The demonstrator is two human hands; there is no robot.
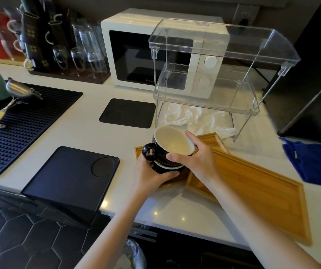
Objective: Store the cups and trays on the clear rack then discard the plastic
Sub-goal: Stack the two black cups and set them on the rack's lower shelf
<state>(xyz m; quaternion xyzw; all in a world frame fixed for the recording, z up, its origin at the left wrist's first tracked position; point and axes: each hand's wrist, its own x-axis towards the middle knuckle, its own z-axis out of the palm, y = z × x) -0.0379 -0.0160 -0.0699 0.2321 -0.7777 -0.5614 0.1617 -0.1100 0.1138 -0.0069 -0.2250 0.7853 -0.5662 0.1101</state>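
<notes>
The left hand (151, 171) cups the bottom black cup (161, 166) of a small stack from the handle side, its fingers wrapped under the base and clenched on it. Just right of it, the right hand (198, 158) grips the top cup (172, 141), thumb on the near rim and fingers over the far rim; that cup sits tilted, its cream inside facing up and left. The stack hovers over the left end of the bamboo trays (252, 181), which lie overlapped on the white table (89, 133) in front of the clear rack (214, 61).

The tilt is my worry: with the top cup leaning in the lower one, a loose grip could let it slide off and chip on the tray, or knock against the rack's lower front edge on the way in.

Further right, the crumpled plastic (194, 119) lies under the rack's lowest shelf, reaching out towards the trays. It could snag a cup or tray going in, or get trapped there. The longer tray overhangs the table's near edge, so a nudge from a forearm might tip it to the floor.
</notes>
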